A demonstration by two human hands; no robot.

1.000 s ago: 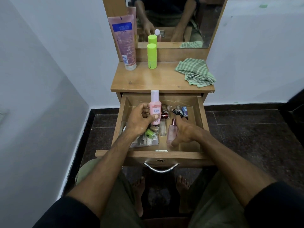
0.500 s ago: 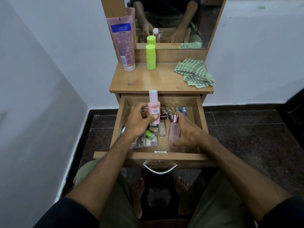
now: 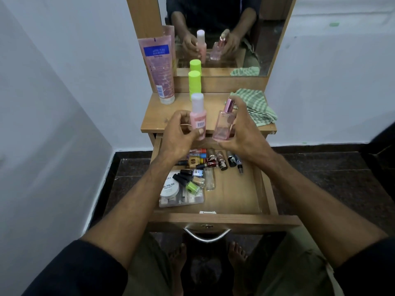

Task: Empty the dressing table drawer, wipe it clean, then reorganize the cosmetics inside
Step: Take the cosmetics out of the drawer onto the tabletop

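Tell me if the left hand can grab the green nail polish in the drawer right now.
Probably not yet. The left hand already grips a pink bottle above the drawer. The green nail polish lies uncovered below, so the path looks free once the bottle is set down.

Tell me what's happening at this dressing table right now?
A person is emptying the open drawer. The left hand grips a pink bottle with a white cap, and the right hand grips a clear perfume bottle, both held above the drawer near the tabletop. A pink tube, a green stick and a checked cloth are on top. Nail polishes and other small items remain in the drawer, so wiping hasn't started.
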